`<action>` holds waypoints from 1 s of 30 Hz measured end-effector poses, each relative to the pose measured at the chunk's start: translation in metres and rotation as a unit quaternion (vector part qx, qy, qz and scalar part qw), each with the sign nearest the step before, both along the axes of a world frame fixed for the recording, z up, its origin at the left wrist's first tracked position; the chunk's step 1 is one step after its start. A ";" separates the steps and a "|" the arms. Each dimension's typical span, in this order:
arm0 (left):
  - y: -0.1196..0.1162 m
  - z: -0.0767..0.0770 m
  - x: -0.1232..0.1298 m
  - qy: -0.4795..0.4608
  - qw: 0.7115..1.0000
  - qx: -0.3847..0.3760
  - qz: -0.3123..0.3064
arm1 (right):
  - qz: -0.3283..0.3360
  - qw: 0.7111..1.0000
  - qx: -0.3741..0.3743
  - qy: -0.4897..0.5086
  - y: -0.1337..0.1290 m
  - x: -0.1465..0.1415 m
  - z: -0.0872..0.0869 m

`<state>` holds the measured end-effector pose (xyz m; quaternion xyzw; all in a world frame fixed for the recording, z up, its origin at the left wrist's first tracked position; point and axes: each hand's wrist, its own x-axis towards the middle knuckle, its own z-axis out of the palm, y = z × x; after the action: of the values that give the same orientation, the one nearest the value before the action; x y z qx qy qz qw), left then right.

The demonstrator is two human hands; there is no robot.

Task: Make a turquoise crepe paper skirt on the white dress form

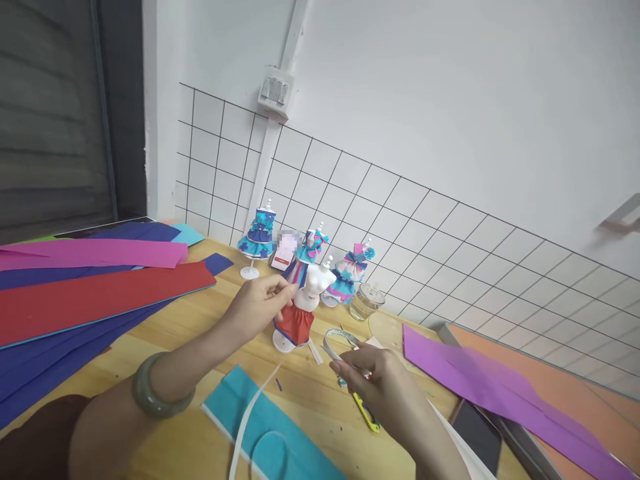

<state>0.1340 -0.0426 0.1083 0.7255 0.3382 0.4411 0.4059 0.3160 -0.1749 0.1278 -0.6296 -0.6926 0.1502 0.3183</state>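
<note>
A small white dress form (316,280) wearing a red gathered skirt (296,325) stands on a round white base on the wooden table. My left hand (263,300) is beside its torso, thumb and fingers pinched together; whether anything is between them is hidden. In front and to the right, my right hand (373,370) grips a narrow white measuring tape (327,340), which curls up in a loop above the fingers. Under my hands lies a strip of teal paper or cloth (280,427), with a white ribbon-like strip (245,423) curving across it.
Behind stand several dressed forms, including a blue one (260,233) and a pink-and-blue one (347,273). A phone (284,257), a glass (367,303) and a yellow cutter (367,413) are nearby. Red sheets (100,300) lie left, purple sheets (490,387) right, with a dark phone (477,433).
</note>
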 end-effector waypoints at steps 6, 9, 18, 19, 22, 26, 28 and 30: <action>0.019 -0.025 0.013 0.031 0.995 0.096 0.011 | -0.009 0.999 -0.031 0.002 0.000 -0.007 0.005; 0.023 -0.037 0.020 0.001 0.997 0.054 -0.060 | 0.010 1.000 -0.019 0.009 0.002 -0.012 0.007; 0.019 -0.040 0.025 -0.078 0.993 0.009 -0.091 | 0.004 0.997 -0.025 -0.067 0.004 -0.013 0.002; 0.017 -0.037 0.025 -0.086 0.992 0.003 -0.093 | 0.002 0.998 -0.015 -0.068 0.004 -0.012 0.002; 0.010 -0.029 0.023 -0.112 0.986 -0.031 -0.123 | 0.003 0.998 0.018 -0.064 0.003 -0.008 0.003; 0.002 -0.020 0.022 -0.120 0.975 -0.058 -0.177 | -0.006 0.998 0.049 -0.037 0.001 -0.006 0.005; -0.003 -0.016 0.021 -0.115 0.973 -0.062 -0.192 | -0.026 0.998 0.058 -0.023 0.001 -0.007 0.005; -0.007 -0.013 0.020 -0.107 0.973 -0.061 -0.195 | -0.055 0.997 0.059 -0.001 0.002 -0.008 0.003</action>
<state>0.1543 -0.0496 0.0957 0.6999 0.1713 0.4072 0.5613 0.3081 -0.1731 0.1311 -0.6470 -0.6649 0.0912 0.3620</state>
